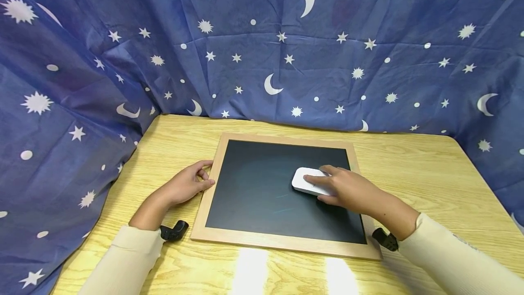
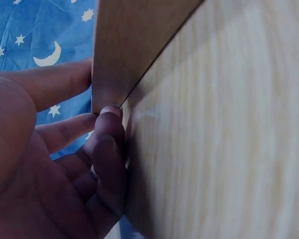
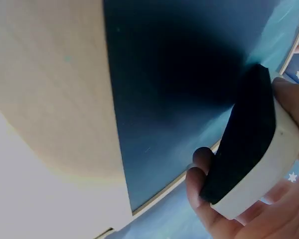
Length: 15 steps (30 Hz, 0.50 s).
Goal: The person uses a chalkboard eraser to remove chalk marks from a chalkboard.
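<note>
A wood-framed chalkboard [image 1: 254, 172] lies on the table, with a few faint blue chalk lines [image 1: 284, 211] low on its dark surface. My right hand [image 1: 348, 188] grips a white chalkboard eraser [image 1: 304, 180] over the right half of the board. In the right wrist view the black felt pad [image 3: 246, 134] of the eraser faces the board, thumb and fingers on opposite sides of the white body. At the left side of the frame, my left hand [image 1: 184, 183] pinches the wooden edge [image 2: 134, 45], with thumb and fingertips on it in the left wrist view.
The pale wooden table [image 1: 413, 172] extends around the board on all sides. A blue curtain [image 1: 245, 58] with white moons and stars hangs behind the table and along both sides. Each wrist wears a small black device [image 1: 174, 230].
</note>
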{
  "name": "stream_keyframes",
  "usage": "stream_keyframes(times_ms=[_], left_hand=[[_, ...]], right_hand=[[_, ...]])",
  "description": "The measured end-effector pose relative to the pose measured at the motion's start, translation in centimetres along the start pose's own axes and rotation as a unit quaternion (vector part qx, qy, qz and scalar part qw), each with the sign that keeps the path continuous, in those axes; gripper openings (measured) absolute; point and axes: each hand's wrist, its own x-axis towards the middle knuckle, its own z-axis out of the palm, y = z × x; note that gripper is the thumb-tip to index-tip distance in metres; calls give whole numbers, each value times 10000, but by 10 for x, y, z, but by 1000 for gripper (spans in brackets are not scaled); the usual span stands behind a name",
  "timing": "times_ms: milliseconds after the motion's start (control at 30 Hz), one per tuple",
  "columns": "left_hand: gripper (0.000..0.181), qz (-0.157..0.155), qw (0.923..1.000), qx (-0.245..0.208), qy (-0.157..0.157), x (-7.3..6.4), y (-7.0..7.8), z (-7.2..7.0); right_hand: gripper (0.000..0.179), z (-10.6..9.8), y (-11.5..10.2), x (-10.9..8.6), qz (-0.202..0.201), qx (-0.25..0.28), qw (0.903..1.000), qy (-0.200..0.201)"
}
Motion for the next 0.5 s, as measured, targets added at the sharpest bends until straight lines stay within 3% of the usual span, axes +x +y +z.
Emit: stream_keyframes(times_ms=[233, 500], left_hand=[[63, -21, 10000, -14, -6, 0, 0, 1], [63, -12, 9999, -95, -31, 1, 0, 0]], right_hand=[[50, 0, 5, -14, -101, -17, 9999, 117], [50, 0, 4, -10, -112, -88, 9997, 211]])
